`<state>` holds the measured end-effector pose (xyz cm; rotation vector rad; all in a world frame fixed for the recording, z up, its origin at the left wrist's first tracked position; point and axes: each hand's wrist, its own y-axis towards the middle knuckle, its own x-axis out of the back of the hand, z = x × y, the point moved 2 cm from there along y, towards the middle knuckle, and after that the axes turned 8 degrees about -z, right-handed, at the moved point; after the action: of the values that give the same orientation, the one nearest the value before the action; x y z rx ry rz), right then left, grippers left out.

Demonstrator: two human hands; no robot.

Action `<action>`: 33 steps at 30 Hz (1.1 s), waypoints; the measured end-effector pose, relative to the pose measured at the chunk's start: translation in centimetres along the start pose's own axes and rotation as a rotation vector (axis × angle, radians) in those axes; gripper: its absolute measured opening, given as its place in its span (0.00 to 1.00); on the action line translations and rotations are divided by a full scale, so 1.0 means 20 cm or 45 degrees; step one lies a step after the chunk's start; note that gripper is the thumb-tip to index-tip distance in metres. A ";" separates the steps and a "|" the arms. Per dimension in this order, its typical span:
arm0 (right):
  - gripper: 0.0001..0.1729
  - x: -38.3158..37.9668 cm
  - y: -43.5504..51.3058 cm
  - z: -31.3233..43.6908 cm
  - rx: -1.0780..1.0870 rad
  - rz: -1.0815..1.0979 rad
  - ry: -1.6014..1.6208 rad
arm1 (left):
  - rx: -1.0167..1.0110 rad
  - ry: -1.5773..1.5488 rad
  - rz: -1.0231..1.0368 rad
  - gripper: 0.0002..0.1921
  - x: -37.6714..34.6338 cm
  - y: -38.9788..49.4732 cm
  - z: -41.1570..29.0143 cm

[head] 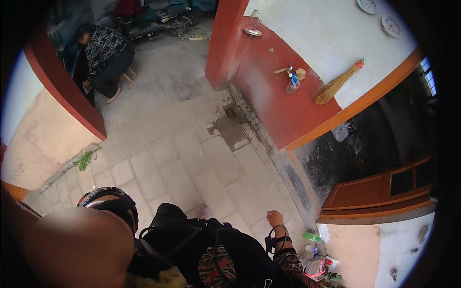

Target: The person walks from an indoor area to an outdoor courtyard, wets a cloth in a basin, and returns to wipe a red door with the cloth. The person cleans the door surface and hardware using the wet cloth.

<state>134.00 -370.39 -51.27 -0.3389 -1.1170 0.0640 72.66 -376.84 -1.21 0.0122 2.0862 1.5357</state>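
Note:
My left hand is raised close to the camera, large and blurred at the lower left, so its fingers cannot be made out. Behind it show a patterned cuff and a dark strap at the wrist. My right hand hangs low at my side over the paving, its fingers curled and no object visible in them. A black wrist strap with a looped cable sits just above that hand. Below me are my black clothing and the tip of one light purple shoe on the paving slabs.
Ahead, a person bends low over a wooden stool, near a parked scooter. On the right wall hang a straw broom and a plastic bottle. An open doorway and a green bottle lie nearer.

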 end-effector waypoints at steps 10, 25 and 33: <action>0.11 -0.02 1.15 1.27 0.192 -0.137 0.280 | -0.046 -0.023 -0.036 0.30 1.21 0.51 0.62; 0.15 -0.37 1.53 2.14 -0.622 0.743 0.057 | 0.050 -0.058 -0.031 0.30 2.75 1.50 1.88; 0.13 -0.37 3.32 3.45 0.470 0.688 -0.287 | 0.027 0.055 -0.024 0.30 3.28 2.15 2.57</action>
<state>77.27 -292.87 -50.39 -0.2971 -1.1816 0.7926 25.74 -295.70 -0.79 -0.0337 2.1302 1.5153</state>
